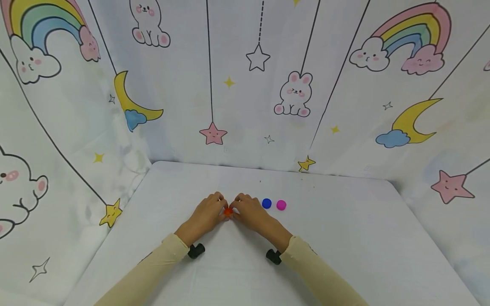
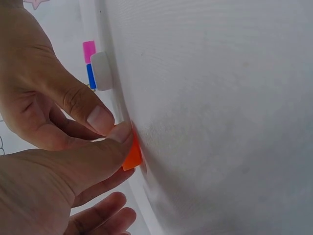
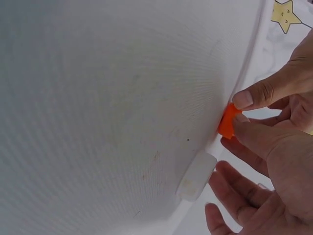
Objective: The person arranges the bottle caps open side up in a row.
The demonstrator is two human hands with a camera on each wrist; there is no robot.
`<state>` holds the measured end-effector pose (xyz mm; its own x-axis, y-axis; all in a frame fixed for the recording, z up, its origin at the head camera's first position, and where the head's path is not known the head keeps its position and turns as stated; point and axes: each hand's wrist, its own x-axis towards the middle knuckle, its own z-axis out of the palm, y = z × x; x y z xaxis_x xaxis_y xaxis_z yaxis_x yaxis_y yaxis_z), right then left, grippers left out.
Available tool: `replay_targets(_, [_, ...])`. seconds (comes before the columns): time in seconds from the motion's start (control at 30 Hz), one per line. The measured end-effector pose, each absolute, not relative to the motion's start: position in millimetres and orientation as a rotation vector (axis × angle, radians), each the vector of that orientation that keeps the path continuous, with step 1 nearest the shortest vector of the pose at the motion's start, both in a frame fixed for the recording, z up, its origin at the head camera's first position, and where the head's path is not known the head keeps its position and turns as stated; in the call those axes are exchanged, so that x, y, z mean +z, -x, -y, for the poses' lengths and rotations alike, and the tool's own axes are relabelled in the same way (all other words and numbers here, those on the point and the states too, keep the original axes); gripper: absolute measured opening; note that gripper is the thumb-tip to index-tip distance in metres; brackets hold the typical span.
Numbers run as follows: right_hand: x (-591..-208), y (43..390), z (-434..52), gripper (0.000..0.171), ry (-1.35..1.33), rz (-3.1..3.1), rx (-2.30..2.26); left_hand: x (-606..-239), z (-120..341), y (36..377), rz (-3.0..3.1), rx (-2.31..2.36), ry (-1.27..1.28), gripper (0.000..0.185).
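Note:
A small orange cylinder (image 1: 228, 211) sits between my two hands at the middle of the table. My left hand (image 1: 206, 212) pinches it, with the thumb pressed against its side in the left wrist view. From the other side my right hand (image 1: 250, 211) pinches it too, the thumb tip on the orange face (image 3: 228, 122) in the right wrist view. The two thumbs come close together there. Close by the right hand's lower fingers lies a white rounded piece (image 3: 197, 176). Beyond the right hand stand a blue cylinder (image 1: 266, 203) and a magenta cylinder (image 1: 281, 205).
White cloth covers the table (image 1: 344, 238). A printed curtain (image 1: 245, 97) with rabbits, stars and rainbows rises behind and at both sides. Tiny dark specks dot the table near its back edge.

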<state>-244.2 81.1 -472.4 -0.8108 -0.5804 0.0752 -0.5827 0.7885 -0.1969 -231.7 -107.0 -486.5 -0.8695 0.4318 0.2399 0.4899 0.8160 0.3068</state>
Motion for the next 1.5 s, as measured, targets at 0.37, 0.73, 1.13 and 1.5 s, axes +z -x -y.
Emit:
replay_targets(0.37, [-474.4,244.3,-82.4,0.023,-0.965,2.954,0.307,-486.3,106.7,231.6,2.843,-0.535,0.726,0.028])
replay_targets(0.73, [-466.5,244.9,-90.6,0.027,-0.952,2.985,0.36,-487.1,106.0,232.2,2.814,-0.534,0.743,0.042])
replay_targets(1.13, [-450.8,243.5,-118.9,0.033,-0.903,3.01,0.396,-480.6,91.7,232.5,2.866,-0.571,0.791,0.046])
replay_targets(1.5, [-453.4,237.4,-138.3,0.037,-0.939,3.0,0.364,-478.1,73.8,231.6,2.866,-0.534,0.882,0.042])
